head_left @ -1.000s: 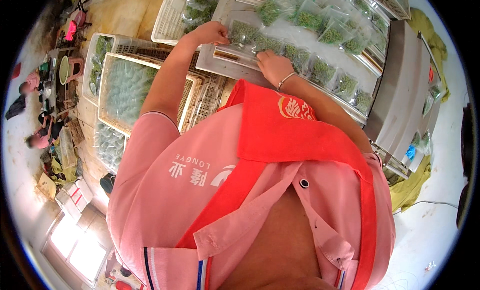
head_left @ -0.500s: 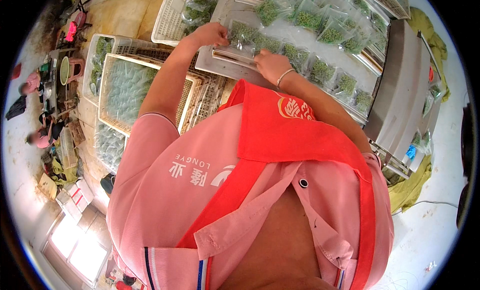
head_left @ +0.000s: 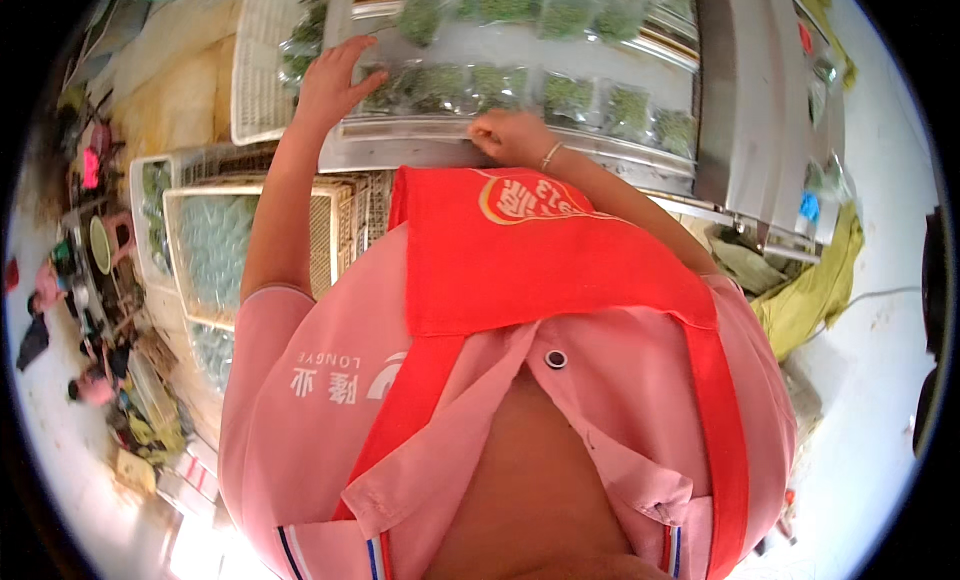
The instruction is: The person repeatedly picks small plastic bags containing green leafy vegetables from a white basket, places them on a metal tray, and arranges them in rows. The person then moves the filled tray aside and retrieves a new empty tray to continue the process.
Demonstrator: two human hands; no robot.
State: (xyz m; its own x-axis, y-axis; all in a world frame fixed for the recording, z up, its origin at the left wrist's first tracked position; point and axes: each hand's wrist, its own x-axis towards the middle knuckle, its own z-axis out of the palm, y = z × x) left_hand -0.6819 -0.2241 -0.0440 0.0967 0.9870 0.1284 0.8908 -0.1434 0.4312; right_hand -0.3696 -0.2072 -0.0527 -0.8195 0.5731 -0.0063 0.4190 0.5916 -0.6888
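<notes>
A row of clear plastic bags filled with small green berry-like clusters lies along the near side of the metal work table. Beside the row's left end is my left hand, fingers stretched out and thumb apart, its thumb close to the leftmost bag. My right hand is at the table's near metal edge, just below the row. Its fingers are curled in, and no bag shows in them. Farther back lie more filled bags, some blurred.
Left of the table stands a white plastic crate with greens in it. Stacked crates and a crate edged in cream, full of bags, are nearer left. A stainless steel machine is to the right. Two people sit at far left.
The view has shifted, so the table looks higher and farther left. My left hand has opened and come off the left-end bag. My right hand has drawn back from the bags to the near edge.
</notes>
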